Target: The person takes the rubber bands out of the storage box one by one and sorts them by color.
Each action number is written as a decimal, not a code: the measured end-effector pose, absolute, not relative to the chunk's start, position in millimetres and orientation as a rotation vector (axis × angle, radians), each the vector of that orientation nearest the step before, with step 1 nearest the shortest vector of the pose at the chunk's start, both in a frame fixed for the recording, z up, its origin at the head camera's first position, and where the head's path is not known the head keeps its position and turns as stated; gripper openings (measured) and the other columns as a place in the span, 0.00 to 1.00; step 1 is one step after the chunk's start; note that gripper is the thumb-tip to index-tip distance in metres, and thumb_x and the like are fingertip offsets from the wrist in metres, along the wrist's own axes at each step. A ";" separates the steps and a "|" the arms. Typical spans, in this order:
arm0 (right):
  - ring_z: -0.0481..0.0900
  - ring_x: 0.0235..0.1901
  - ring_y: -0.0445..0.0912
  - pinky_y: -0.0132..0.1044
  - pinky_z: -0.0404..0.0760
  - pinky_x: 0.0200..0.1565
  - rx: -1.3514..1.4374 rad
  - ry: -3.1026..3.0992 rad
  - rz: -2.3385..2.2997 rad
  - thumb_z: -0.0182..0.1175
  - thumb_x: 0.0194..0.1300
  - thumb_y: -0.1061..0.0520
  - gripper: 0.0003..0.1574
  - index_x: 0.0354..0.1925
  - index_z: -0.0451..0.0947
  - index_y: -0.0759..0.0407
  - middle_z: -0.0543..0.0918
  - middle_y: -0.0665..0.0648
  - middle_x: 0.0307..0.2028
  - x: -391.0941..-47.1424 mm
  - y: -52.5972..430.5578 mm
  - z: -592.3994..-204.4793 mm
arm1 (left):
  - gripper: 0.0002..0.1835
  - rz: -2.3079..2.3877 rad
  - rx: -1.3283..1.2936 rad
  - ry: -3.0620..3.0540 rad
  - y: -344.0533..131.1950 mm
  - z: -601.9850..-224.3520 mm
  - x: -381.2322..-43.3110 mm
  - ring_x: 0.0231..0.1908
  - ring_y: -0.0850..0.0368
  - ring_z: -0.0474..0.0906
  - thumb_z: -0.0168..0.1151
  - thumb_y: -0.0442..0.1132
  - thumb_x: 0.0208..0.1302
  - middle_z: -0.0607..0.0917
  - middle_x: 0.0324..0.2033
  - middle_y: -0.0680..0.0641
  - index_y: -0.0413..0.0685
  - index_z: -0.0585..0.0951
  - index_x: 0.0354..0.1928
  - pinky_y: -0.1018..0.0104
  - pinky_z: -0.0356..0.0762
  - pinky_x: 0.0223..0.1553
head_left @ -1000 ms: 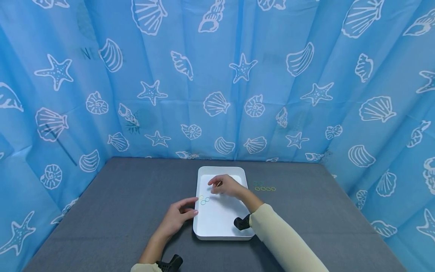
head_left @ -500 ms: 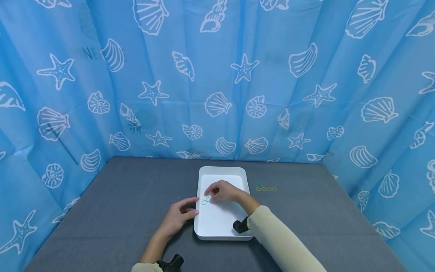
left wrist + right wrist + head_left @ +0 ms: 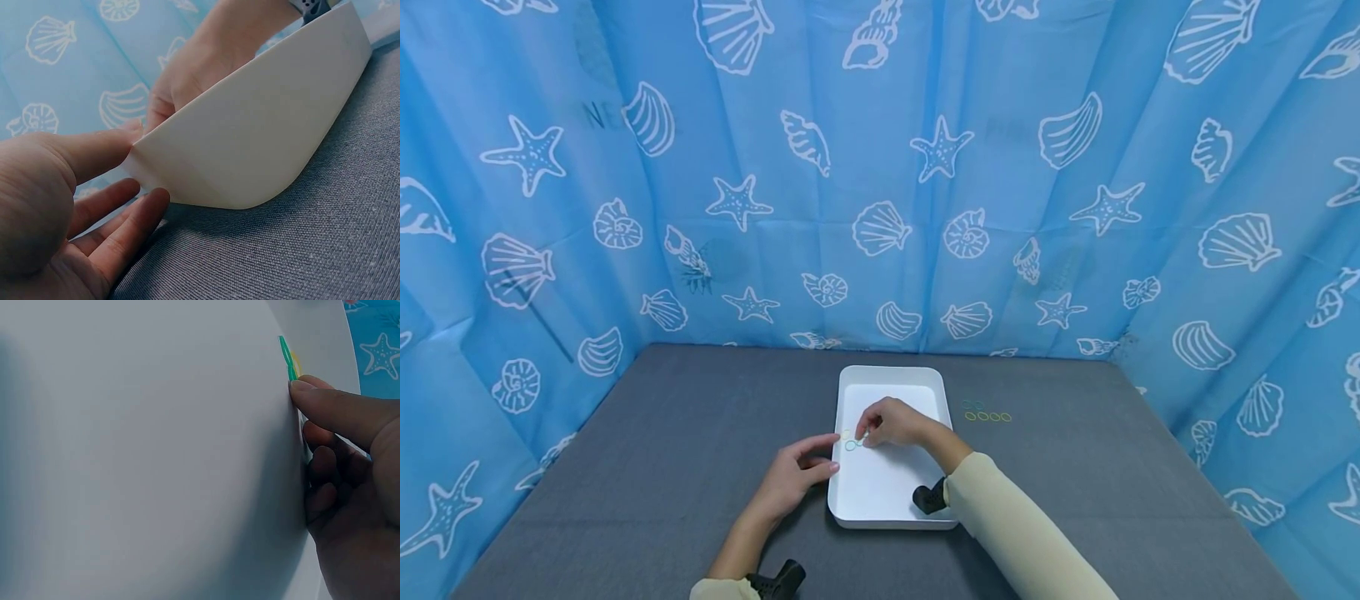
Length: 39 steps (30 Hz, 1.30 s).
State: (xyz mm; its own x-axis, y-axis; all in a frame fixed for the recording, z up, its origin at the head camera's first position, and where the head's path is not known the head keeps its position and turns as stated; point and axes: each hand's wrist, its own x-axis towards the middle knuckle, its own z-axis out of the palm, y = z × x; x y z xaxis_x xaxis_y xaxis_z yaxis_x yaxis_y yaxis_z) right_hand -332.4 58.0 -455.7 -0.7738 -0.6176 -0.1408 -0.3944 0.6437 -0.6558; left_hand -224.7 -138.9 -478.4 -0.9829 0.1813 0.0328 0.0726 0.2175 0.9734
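Yellow rings (image 3: 982, 416) beside tray (image 3: 887, 500); left hand (image 3: 788, 477) lies uncurled against it; right hand (image 3: 893, 422) pinches green ring (image 3: 292, 372).

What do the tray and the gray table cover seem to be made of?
White tray: probably rigid plastic with a smooth, low-sheen finish, judging by its even wall and rounded corners. Gray table cover: likely woven fabric, matte, since a fine weave-like texture shows up close.
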 end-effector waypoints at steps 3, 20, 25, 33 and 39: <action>0.70 0.24 0.41 0.32 0.69 0.29 -0.796 2.531 -0.870 0.63 0.49 0.60 0.05 0.23 0.79 0.49 0.76 0.47 0.20 -332.0 57.9 -456.6 | 0.23 1.895 0.253 2.371 -137.1 -466.9 -218.8 0.40 0.52 0.74 0.60 0.38 0.53 0.72 0.49 0.40 0.48 0.72 0.53 0.62 0.71 0.38; 0.72 0.24 0.41 0.32 0.70 0.29 -0.760 2.542 -0.903 0.61 0.52 0.57 0.02 0.24 0.78 0.52 0.78 0.46 0.22 -329.9 65.4 -451.0 | 0.22 1.895 0.233 2.377 -138.9 -482.4 -227.9 0.39 0.55 0.75 0.61 0.42 0.52 0.74 0.47 0.45 0.56 0.73 0.52 0.63 0.72 0.36; 0.71 0.25 0.42 0.33 0.70 0.29 -0.753 2.540 -0.945 0.60 0.54 0.57 0.03 0.26 0.78 0.54 0.78 0.48 0.23 -327.4 68.8 -447.6 | 0.23 1.899 0.233 2.373 -138.7 -481.9 -226.7 0.39 0.54 0.75 0.61 0.41 0.52 0.74 0.47 0.44 0.52 0.73 0.52 0.63 0.72 0.37; 0.70 0.25 0.42 0.34 0.69 0.29 -0.731 2.575 -0.987 0.59 0.55 0.59 0.03 0.27 0.77 0.57 0.77 0.49 0.23 -324.8 77.2 -438.4 | 0.23 1.878 0.216 2.401 -138.1 -482.2 -225.7 0.39 0.55 0.75 0.61 0.41 0.52 0.74 0.48 0.46 0.54 0.73 0.52 0.62 0.71 0.38; 0.69 0.25 0.42 0.34 0.69 0.28 -0.715 2.614 -0.979 0.58 0.55 0.59 0.03 0.26 0.76 0.57 0.75 0.49 0.23 -322.2 87.6 -429.3 | 0.23 1.874 0.220 2.410 -137.5 -482.6 -226.1 0.39 0.56 0.74 0.62 0.41 0.52 0.73 0.48 0.47 0.55 0.73 0.52 0.62 0.71 0.37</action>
